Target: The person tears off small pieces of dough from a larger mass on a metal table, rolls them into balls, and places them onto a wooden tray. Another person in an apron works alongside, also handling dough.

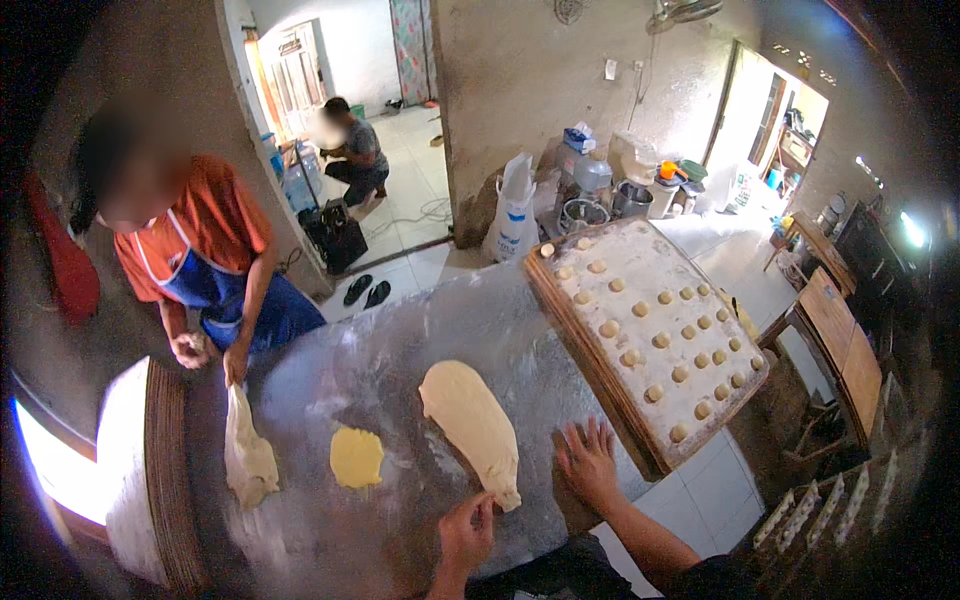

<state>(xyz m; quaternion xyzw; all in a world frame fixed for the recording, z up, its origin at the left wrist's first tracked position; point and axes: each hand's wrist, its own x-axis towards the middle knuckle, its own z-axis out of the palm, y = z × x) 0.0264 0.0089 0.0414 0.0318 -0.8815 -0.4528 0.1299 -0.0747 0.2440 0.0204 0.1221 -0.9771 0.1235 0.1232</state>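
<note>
A long flattened piece of pale dough [470, 420] lies on the grey, flour-smeared table, its narrow end toward me. My left hand [467, 532] is closed at that narrow end, thumb and fingers pinching the dough's tip. To the right of the dough, my right hand [590, 466] rests palm down on the table with fingers spread, holding nothing. A flat yellow lump [357, 457], its kind unclear, sits left of the dough. Farther left, a co-worker in an orange shirt and blue apron grips the top of another stretched dough piece [248, 455] and has a small bit in the other hand.
A stack of wooden boards [655, 465] stands at the right table edge, its floured top [600, 350] bearing many small dough balls. Another board stack [170, 470] is at the left. Beyond the table are a white sack [512, 215], pots, sandals [367, 291] and a crouching person.
</note>
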